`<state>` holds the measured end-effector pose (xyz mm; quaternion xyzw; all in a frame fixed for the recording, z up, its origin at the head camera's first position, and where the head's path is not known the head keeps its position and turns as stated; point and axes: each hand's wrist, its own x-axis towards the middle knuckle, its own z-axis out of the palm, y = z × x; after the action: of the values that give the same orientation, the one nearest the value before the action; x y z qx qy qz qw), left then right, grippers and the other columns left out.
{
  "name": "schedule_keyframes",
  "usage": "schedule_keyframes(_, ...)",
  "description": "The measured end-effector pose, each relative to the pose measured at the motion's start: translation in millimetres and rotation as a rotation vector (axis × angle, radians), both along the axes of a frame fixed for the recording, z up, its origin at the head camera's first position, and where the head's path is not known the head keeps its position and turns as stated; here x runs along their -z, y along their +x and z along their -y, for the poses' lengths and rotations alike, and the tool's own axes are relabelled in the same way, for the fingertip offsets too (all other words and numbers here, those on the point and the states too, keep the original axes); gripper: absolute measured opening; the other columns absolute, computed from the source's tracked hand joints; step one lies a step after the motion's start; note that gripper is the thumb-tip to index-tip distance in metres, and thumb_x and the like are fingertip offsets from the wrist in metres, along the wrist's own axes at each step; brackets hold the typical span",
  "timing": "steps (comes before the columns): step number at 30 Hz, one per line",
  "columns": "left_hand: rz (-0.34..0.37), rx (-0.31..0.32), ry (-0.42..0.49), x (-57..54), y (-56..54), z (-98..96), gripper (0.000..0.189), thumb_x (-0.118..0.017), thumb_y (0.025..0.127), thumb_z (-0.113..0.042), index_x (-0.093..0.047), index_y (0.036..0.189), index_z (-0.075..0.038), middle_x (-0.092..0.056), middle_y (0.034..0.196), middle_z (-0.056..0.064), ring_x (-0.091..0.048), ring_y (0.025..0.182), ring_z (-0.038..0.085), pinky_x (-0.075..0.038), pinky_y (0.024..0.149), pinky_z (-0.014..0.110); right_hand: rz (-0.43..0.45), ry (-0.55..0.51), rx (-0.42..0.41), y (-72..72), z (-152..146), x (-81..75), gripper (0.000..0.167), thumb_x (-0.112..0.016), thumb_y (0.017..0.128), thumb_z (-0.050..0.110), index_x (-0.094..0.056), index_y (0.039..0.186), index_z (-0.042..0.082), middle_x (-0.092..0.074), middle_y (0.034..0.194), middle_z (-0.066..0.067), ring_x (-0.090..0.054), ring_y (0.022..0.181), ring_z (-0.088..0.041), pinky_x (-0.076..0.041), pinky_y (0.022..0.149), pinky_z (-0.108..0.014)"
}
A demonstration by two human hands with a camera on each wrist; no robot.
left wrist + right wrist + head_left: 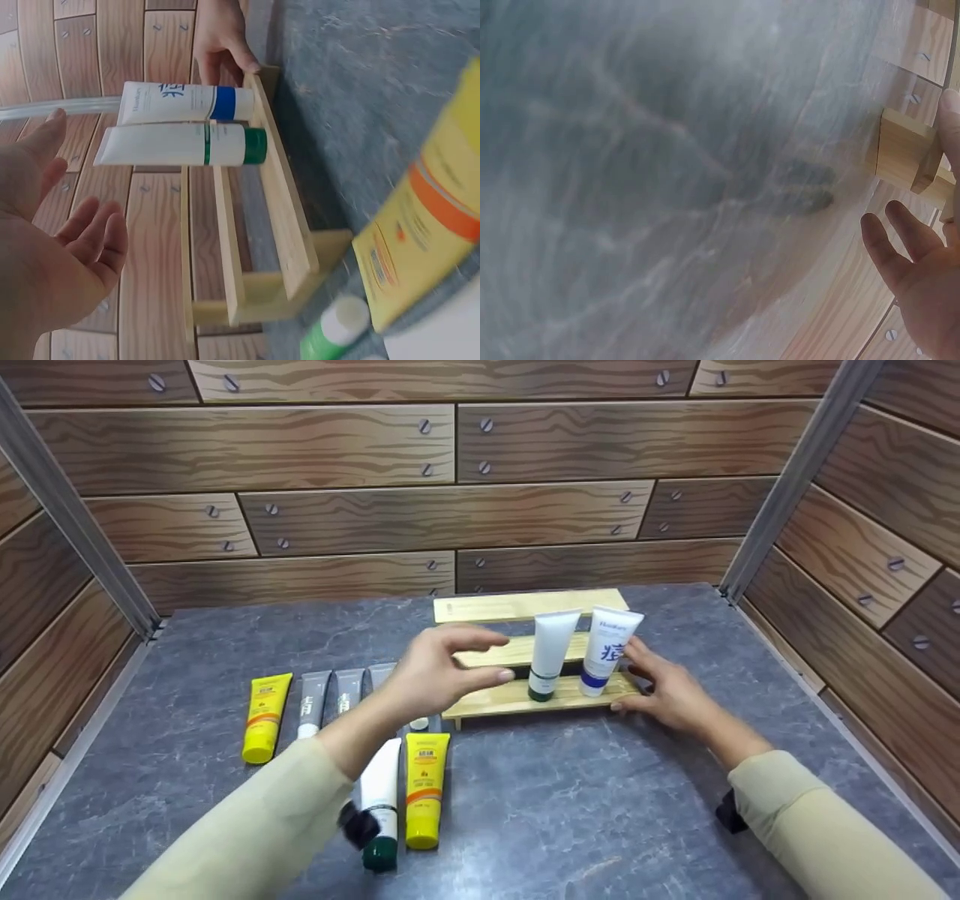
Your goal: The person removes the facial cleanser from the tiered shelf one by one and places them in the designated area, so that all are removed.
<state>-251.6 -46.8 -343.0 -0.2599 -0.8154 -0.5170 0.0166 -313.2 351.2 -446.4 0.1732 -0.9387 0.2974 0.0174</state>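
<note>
A three-tier wooden rack [487,701] stands on the table. On its lowest step stand a white tube with a green cap [553,652] and, to its right, a white tube with a blue band [609,641], both cap down. My left hand [442,667] is held left of the green-capped tube, thumb and fingers apart, with nothing between them. At the rack's right end is my right hand [667,690], its thumb at the front edge of the lowest step. In the right wrist view, the fingers [911,247] of that hand are spread and relaxed beside the rack's end [904,146].
Left of the rack lie a yellow tube [266,716], several grey tubes [349,686], a white tube with a dark green cap [382,787] and another yellow tube [426,795]. My left forearm passes over some of them. Wood-patterned walls [360,450] enclose the table.
</note>
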Motion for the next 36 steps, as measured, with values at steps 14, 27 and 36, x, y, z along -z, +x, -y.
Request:
schedule_keyframes(14, 0.029, -0.006, 0.028, 2.1, -29.4, -48.9, 0.045, -0.088, 0.091, -0.028, -0.076, 0.134, -0.019, -0.058, 0.150, 0.001, -0.054, 0.136, 0.019, -0.053, 0.102, 0.039, -0.008, 0.012, 0.003, 0.2, 0.0, -3.3, 0.110, -0.091, 0.082, 0.040, -0.026, 0.169, 0.016, -0.015, 0.175, -0.010, -0.033, 0.151, -0.051, -0.019, 0.121, -0.071)
schedule_keyframes(27, 0.023, -0.009, 0.064, 13.4, -39.3, -75.2, 0.041, -0.087, 0.092, -0.024, -0.077, 0.132, -0.020, -0.057, 0.152, 0.002, -0.052, 0.136, 0.018, -0.052, 0.104, 0.042, -0.005, -0.006, -0.008, 1.9, 0.4, -1.7, 0.108, -0.092, 0.083, 0.037, -0.029, 0.168, 0.017, -0.017, 0.175, -0.012, -0.050, 0.140, -0.050, -0.025, 0.121, -0.068)
schedule_keyframes(36, 0.042, -0.020, 0.065, 22.4, -42.6, -83.1, 0.039, -0.087, 0.091, -0.022, -0.079, 0.129, -0.022, -0.058, 0.152, 0.002, -0.053, 0.137, 0.017, -0.051, 0.106, 0.043, -0.013, -0.045, -0.039, 1.5, 1.6, 0.0, 0.107, -0.092, 0.084, 0.031, -0.028, 0.169, 0.016, -0.017, 0.175, -0.013, -0.054, 0.136, -0.051, -0.042, 0.114, -0.061)
